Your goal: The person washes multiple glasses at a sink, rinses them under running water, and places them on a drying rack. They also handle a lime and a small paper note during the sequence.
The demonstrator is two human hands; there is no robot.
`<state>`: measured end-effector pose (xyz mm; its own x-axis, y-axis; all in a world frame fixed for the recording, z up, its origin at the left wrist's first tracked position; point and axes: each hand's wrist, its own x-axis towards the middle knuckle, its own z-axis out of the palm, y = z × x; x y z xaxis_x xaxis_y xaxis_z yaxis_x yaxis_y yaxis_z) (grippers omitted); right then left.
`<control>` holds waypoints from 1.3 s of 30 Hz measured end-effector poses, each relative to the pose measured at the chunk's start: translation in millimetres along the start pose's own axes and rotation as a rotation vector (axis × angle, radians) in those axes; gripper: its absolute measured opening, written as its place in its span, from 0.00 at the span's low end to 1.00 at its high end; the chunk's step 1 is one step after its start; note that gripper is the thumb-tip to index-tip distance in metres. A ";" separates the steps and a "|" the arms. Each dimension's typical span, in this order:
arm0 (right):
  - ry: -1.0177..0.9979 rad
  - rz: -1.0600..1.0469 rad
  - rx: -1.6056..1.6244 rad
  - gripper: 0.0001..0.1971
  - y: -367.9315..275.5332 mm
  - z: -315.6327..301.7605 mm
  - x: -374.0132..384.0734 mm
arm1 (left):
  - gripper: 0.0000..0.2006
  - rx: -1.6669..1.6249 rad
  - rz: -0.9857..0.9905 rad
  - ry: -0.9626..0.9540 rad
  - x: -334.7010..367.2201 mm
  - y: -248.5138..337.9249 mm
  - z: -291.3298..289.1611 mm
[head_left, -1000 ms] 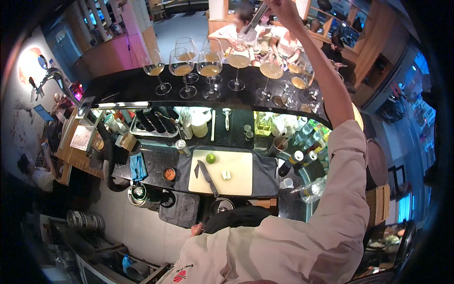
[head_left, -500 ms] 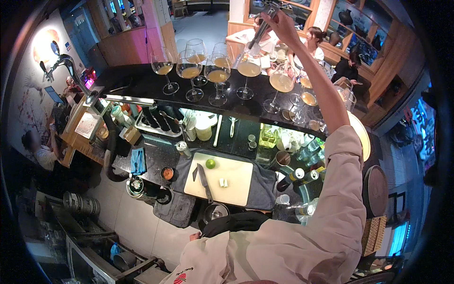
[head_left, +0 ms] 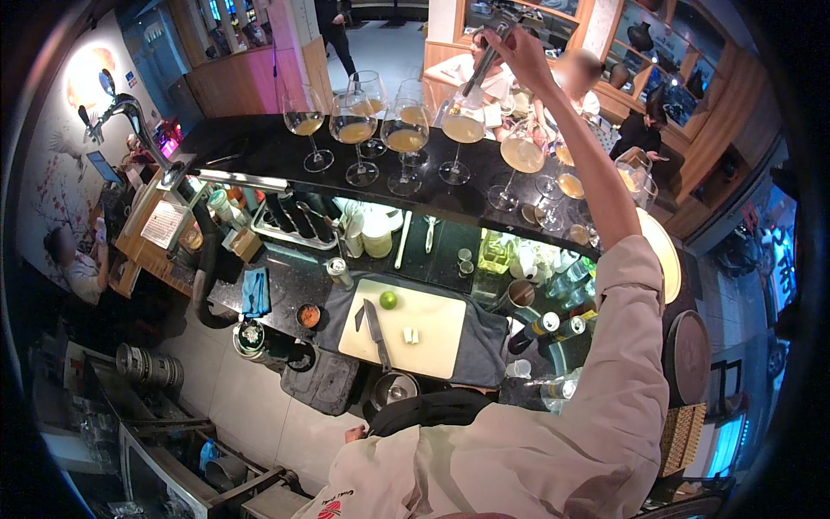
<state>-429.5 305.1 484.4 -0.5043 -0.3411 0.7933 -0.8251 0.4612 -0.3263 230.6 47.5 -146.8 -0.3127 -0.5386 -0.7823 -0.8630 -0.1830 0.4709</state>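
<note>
Dark-clothed person (head_left: 334, 16) newly in view beyond black counter (head_left: 251, 143)

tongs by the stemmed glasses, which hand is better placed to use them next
Right, most likely: the right hand grips the tongs, their tips appearing near the rim of a stemmed glass, while the left hand is down low, well away from it.

- Right forearm (head_left: 596, 156) stretches up and forward, bare
- Right grip (head_left: 522, 56) is raised high, curled closed
- Left grip (head_left: 355, 433) is low, mostly hidden
</note>
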 end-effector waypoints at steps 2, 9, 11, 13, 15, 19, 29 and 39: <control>-0.004 -0.012 -0.002 0.23 2.3 3.6 -1.2 | 0.15 -0.015 -0.001 -0.002 0.6 -0.2 0.3; -0.079 0.014 -0.015 0.20 14.0 23.0 -7.1 | 0.16 -0.127 -0.027 -0.021 -3.3 1.1 -1.7; -0.109 0.042 -0.059 0.20 15.5 27.2 -9.6 | 0.16 -0.110 -0.017 -0.030 -4.4 1.2 -2.9; -0.111 0.042 -0.026 0.20 15.2 31.4 -13.6 | 0.16 -0.092 -0.011 -0.034 -4.4 0.3 -3.6; -0.121 0.024 -0.036 0.21 13.2 35.4 -17.0 | 0.16 -0.115 0.005 -0.022 -3.8 -1.7 -3.0; -0.133 -0.024 -0.076 0.23 6.2 35.1 -22.8 | 0.16 -0.057 0.021 -0.001 -1.3 -4.8 0.2; -0.301 0.195 -0.059 0.22 -8.6 19.1 -26.0 | 0.17 -0.108 0.073 -0.047 -10.8 4.7 -1.3; -0.335 0.398 0.340 0.13 7.2 12.7 -16.5 | 0.17 -0.136 0.052 -0.039 -3.3 6.9 1.7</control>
<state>-430.3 303.7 462.4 -0.7972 -0.4604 0.3904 -0.5642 0.3383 -0.7532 225.0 49.4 -141.6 -0.3735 -0.5184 -0.7693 -0.7841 -0.2667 0.5604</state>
